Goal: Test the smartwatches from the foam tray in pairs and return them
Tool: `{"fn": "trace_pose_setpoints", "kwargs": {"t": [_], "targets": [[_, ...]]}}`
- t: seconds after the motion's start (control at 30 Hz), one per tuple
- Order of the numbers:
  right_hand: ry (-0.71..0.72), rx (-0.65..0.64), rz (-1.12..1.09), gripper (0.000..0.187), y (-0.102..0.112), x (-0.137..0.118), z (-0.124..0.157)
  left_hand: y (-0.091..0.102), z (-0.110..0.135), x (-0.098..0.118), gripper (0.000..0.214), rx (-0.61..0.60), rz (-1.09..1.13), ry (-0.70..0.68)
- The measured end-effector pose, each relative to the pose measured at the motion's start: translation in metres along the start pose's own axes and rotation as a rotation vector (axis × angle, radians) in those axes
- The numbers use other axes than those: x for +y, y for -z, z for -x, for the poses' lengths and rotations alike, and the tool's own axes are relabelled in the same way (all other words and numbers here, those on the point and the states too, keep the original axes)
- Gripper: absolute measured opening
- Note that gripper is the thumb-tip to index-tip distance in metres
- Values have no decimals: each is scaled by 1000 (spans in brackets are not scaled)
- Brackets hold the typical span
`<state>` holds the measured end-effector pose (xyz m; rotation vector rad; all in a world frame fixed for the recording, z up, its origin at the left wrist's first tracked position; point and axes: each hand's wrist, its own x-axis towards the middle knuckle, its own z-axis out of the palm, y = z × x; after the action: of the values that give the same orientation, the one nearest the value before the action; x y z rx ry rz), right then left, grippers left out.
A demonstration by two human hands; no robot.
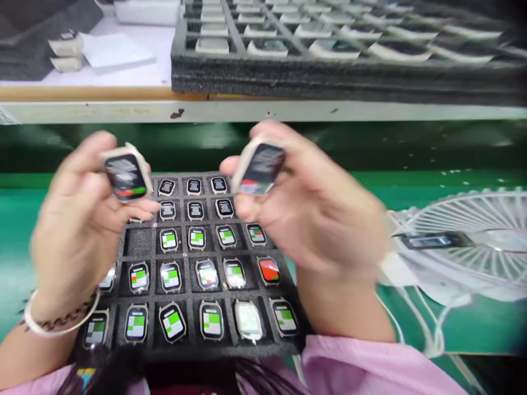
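My left hand point(82, 214) pinches a smartwatch point(125, 174) without a strap, its dark screen facing me with a red and green strip along the bottom. In my right hand point(321, 208) is a second strapless smartwatch point(261, 164), tilted and smeared by motion, with a patch of red at its lower edge. Both hands are raised over a black foam tray point(139, 241) divided into square pockets. Strapless watches sit in most of the visible pockets; many screens show green and white blocks, the back rows show text, and one watch point(269, 271) glows mostly red.
On the shelf ahead stands a larger foam tray point(288, 77) with many watches. Paper point(117, 50) and two stacked pale cases point(66, 55) lie to its left. A white fan point(473, 241) with cables rests on the green bench point(486, 329) at right.
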<state>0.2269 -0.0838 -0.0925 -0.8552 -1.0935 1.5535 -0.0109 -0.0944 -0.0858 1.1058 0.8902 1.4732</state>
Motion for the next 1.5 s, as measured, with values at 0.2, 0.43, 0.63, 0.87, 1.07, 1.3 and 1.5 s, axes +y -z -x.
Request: {"fn": "trace_pose_setpoints", "kwargs": {"t": [0.2,0.43,0.63,0.87,1.07,1.3,1.5], "targets": [[-69,-197,-158,47,-7,36,-32,-3,-10,-34,63,-123,-107,150],[-74,-248,-137,48,-5,55,-39,2,-14,-54,60,-124,-170,121],[-69,-252,-122,50,-5,56,-41,1,-15,-59,53,-106,-159,100],[-65,-225,-130,48,-4,59,-43,0,-13,-57,51,-118,-139,150],[-70,-206,-99,43,-3,62,-44,-2,-12,-55,45,-106,-131,179],[-67,-170,-48,42,-1,65,-48,-1,-12,-59,45,-126,-100,206],[-56,-206,-85,44,0,59,-47,0,-16,-57,45,-127,-52,210]]}}
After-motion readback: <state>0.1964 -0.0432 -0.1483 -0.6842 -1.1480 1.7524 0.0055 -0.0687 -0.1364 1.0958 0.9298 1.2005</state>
